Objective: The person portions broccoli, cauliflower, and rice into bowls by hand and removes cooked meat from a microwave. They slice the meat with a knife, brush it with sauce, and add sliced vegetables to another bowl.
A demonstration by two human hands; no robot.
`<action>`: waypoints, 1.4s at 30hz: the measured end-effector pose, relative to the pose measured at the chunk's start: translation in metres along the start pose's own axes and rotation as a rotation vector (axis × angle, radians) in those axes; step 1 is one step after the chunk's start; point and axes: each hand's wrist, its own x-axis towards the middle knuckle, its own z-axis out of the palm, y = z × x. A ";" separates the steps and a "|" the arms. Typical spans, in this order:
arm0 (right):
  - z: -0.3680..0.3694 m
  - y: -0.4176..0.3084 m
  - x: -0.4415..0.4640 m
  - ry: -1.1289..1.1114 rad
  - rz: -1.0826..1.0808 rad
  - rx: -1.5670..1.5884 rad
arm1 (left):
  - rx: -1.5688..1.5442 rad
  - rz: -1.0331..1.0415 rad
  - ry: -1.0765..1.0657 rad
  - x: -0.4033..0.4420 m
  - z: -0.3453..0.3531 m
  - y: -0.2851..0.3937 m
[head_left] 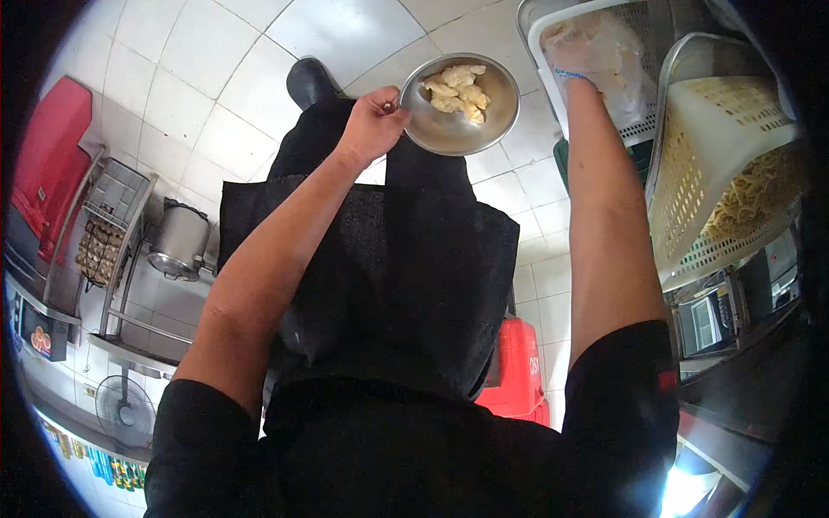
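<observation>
My left hand (377, 123) is closed on the left rim of a round metal bowl (423, 136), which it holds over the tiled floor. Several pale, lumpy pieces of food (458, 89) lie in the bowl. On the right, my right arm reaches into a white basket (553, 86) that holds a clear plastic bag (635, 73) with pinkish contents. My right hand (583, 84) is mostly hidden inside the bag, so its fingers cannot be made out.
A perforated basket of yellowish pieces (751, 203) stands at the right. Below are red containers (516, 367). At the left are a metal pot (180, 239), an egg stack (99, 250), a rack and a fan (125, 410). A boot (311, 82) shows on the floor.
</observation>
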 end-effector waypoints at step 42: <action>-0.231 -0.116 -0.150 -0.128 0.507 1.378 | 0.037 0.076 0.045 0.010 0.020 0.001</action>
